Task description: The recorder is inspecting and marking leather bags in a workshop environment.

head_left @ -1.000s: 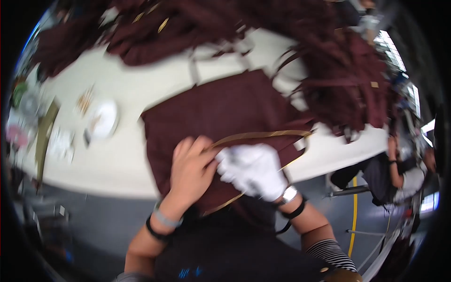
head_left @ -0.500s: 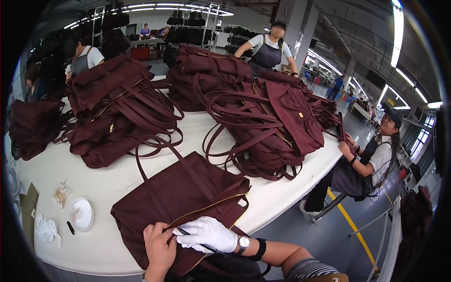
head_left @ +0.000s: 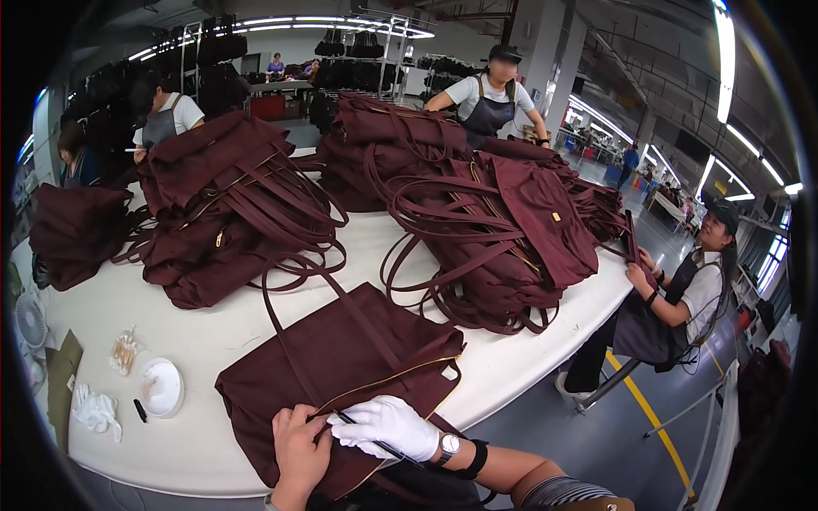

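Your bag (head_left: 341,336) looks like matt maroon cloth, its zip (head_left: 400,370) shiny gold metal. Your glove (head_left: 392,426) is matt white cloth, your pen (head_left: 399,454) smooth black plastic, your watch (head_left: 449,445) shiny metal. The bowl (head_left: 179,393) looks like smooth white plastic.

Floor (head_left: 541,422): grey, glossy toward the back, marked by a yellow line (head_left: 652,424) on my right. Table (head_left: 511,370): broad, white-topped. Pillar (head_left: 543,60): pale, standing behind it. Metal racks (head_left: 400,53) noted at the rear, left of the pillar. Tube lights (head_left: 724,68): lit, in rows under a dark ceiling (head_left: 652,55). Windows (head_left: 772,266): bright, far right.
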`<state>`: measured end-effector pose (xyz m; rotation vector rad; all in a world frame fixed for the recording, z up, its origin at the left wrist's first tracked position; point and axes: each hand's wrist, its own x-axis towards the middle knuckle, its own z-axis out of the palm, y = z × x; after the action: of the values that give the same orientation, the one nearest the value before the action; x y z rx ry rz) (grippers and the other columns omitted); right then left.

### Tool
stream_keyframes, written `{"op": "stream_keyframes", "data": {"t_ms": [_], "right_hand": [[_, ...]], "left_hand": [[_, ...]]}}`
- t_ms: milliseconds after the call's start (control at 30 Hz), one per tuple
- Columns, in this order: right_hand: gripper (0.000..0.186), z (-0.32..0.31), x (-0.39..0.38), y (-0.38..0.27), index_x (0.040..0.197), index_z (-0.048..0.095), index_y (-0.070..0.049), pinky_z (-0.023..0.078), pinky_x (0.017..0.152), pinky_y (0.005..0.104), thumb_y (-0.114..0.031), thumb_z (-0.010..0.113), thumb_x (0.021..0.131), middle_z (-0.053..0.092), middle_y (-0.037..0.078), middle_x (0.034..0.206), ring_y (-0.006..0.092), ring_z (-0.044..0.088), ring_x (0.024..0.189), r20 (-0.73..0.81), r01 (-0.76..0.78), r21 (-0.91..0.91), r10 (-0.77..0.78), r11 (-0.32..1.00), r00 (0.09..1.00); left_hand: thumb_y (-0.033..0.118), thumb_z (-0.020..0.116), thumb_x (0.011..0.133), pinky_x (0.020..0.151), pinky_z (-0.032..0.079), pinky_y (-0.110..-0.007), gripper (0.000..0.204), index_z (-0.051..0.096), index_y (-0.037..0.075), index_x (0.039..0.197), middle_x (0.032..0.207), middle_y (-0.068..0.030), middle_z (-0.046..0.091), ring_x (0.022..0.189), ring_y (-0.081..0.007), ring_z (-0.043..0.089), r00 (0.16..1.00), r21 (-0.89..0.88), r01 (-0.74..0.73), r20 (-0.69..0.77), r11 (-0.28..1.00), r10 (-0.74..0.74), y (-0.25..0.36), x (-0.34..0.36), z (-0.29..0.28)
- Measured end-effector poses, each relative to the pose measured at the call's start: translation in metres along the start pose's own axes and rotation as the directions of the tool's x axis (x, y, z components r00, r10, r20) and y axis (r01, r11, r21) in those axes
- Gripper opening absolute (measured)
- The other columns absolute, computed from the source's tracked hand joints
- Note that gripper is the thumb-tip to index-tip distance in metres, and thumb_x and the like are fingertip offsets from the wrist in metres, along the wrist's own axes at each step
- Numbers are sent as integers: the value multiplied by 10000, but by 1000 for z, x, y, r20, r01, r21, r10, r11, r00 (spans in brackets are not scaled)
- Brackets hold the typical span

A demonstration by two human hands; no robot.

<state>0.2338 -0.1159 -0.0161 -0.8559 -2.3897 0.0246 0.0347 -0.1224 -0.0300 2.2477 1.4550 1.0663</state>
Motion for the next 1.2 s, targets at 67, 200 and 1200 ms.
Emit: {"op": "stream_keyframes", "data": {"t_ms": [67,200,1200], "right_hand": [[337,0,0,1,1158,660,-109,516,774,361,-292,677,875,689,43,1049,225,659,936,-9,1,0,-1,1000,1000],[347,3,0,4,1157,658,-100,516,764,359,-295,683,872,690,41,1023,224,658,920,-18,3,33,-3,999,1000],[328,1,1,6,1147,662,-122,513,746,350,-272,694,857,676,39,970,223,650,881,-99,9,119,3,993,995]], "left_hand": [[74,728,705,896,405,-396,241,744,46,944,956,-62,605,907,-278,532,1000,0,6,2,1000,-6,0,0,0],[77,731,704,893,405,-395,245,745,48,947,958,-63,606,907,-278,532,1000,-5,4,7,1000,-4,2,1,-2],[40,689,687,872,407,-391,225,720,25,909,954,-75,599,917,-289,534,1000,-16,-20,-8,1000,20,6,3,-3]]}}
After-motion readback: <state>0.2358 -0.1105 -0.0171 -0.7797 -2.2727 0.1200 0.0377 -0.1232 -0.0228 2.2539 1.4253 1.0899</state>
